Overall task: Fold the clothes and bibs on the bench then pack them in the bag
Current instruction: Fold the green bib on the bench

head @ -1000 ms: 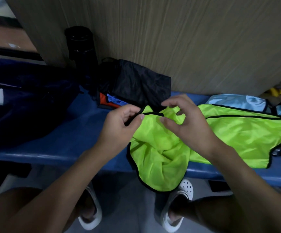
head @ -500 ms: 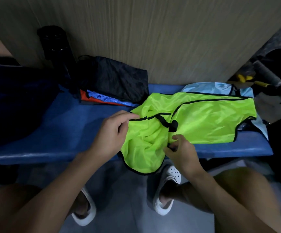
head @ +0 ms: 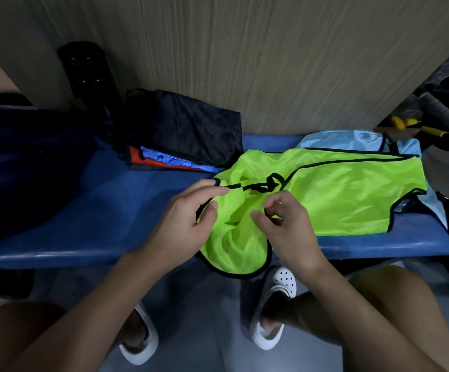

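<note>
A neon-yellow mesh bib (head: 338, 194) with black trim lies on the blue padded table (head: 97, 210), its near end sagging over the front edge. The left hand (head: 183, 218) has a narrow grip, thumb and forefinger closed on the black trim at the bib's left edge. The right hand (head: 285, 224) rests on the bib with fingers curled toward the thumb; I cannot tell whether its grip has any mesh in it. A pale blue bib (head: 352, 138) pokes out from under the yellow one at the far right. A stack of folded clothes (head: 191, 130), black over blue and orange-red, sits by the wood-grain wall (head: 244, 49), beside a black bottle (head: 86, 68). A navy bag (head: 30, 162) fills the table's left end. Below, white clogs (head: 274, 299) stand on grey floor (head: 204, 331).
</note>
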A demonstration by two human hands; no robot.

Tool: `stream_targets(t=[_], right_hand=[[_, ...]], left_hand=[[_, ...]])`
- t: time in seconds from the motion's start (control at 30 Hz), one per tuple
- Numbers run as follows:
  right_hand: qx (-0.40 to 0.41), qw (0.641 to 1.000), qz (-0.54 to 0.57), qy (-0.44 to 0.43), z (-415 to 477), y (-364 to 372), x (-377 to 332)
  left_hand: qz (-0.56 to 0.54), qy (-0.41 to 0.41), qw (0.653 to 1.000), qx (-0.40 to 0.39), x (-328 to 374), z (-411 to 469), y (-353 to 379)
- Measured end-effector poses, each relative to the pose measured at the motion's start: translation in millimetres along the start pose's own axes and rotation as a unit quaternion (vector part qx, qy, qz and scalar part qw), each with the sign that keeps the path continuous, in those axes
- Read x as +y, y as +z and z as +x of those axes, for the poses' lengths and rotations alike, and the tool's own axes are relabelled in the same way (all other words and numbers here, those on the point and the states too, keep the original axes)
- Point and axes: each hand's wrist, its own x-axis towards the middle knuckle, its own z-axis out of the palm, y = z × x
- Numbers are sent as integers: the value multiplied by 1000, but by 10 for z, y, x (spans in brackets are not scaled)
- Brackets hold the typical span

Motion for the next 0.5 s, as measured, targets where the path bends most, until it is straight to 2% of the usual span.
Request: stream_targets(t=[0.07,0.13,0.17,0.3,0.4,0.5], right_hand=[[-46,995,86,9,12,19,-138],[-105,975,189,44,6,43,-240],[-127,970,205,39,10,53,-260],[-135,986,86,-56,64,116,-239],[-87,989,-12,-117,114,173,-215],[-53,976,-99,-185,154,197,-217]], left_hand=[[-22,-23,999,-19,34,-2,-35],[-54,-45,997,-39,55,-18,-76],[-64,-54,996,-42,57,-28,-87],[-87,-63,994,-3,19,-44,-73],[-87,-63,994,25,6,-51,-45],[-87,-57,994,30,2,-56,-24]])
